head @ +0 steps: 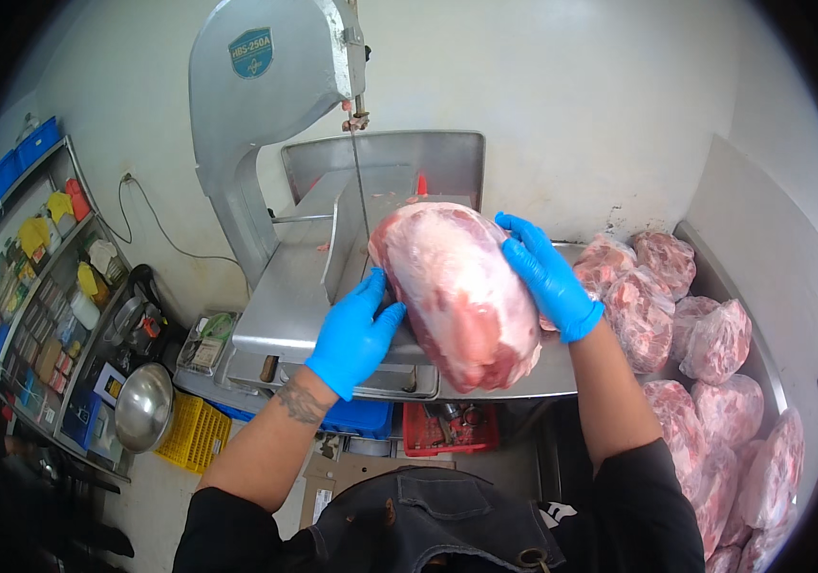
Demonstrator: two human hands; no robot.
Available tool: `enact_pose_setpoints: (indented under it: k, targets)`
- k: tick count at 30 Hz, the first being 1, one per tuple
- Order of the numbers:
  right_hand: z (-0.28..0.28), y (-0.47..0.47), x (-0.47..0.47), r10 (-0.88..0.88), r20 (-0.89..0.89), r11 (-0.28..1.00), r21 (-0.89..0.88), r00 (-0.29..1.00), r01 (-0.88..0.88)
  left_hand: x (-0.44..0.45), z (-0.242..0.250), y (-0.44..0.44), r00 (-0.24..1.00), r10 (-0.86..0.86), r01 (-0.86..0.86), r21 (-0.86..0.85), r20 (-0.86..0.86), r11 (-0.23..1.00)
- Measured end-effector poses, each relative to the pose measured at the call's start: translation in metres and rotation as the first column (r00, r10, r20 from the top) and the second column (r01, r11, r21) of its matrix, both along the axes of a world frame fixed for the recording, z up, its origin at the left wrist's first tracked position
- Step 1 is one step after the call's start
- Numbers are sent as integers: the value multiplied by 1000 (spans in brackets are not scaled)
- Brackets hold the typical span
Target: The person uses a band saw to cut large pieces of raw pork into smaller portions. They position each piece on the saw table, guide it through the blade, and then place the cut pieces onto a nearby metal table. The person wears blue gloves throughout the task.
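Note:
A large piece of raw meat (462,301) with a pale fat layer is held between my two blue-gloved hands, over the steel table of a meat band saw (287,308). My left hand (358,329) presses on its left side, and my right hand (548,272) lies against its upper right side with the fingers spread. Just beyond the meat's upper left edge runs the upright saw blade (358,179), with the metal guide plate (341,243) at its left. Scraps of meat cling to the blade guide (356,122). The meat hides part of the saw table.
Several plastic-wrapped meat pieces (638,315) fill the steel counter at right. Below the saw are a red crate (450,448) and a blue bin (357,419). At left stand a steel bowl (144,408), a yellow crate (197,433) and loaded shelves (43,286).

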State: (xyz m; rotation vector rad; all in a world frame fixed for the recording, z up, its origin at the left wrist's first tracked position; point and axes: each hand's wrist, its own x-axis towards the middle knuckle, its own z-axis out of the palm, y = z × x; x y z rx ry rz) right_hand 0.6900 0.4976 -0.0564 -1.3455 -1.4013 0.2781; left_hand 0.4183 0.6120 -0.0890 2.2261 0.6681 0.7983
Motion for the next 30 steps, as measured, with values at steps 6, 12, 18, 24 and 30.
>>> enact_pose_setpoints:
  k: [6, 12, 18, 24, 30]
  targets:
    - [-6, -13, -58, -204, 333, 979, 91, 921, 185, -41, 12, -30, 881, -111, 290, -340, 460, 895]
    - [-9, 0, -73, -22, 373, 1000, -6, 928, 26, -50, 17, -32, 879, -33, 179, -266, 476, 947]
    - [-11, 8, -52, 202, 220, 976, -127, 954, -177, -71, 6, -25, 853, -17, 156, -223, 522, 962]
    - [-43, 22, -24, 366, -28, 930, 59, 930, -364, -100, -21, 44, 779, 211, -127, -181, 591, 975]
    - [-127, 97, 65, 35, -654, 872, 390, 756, 297, -96, -58, 95, 793, 400, -424, -56, 459, 904]
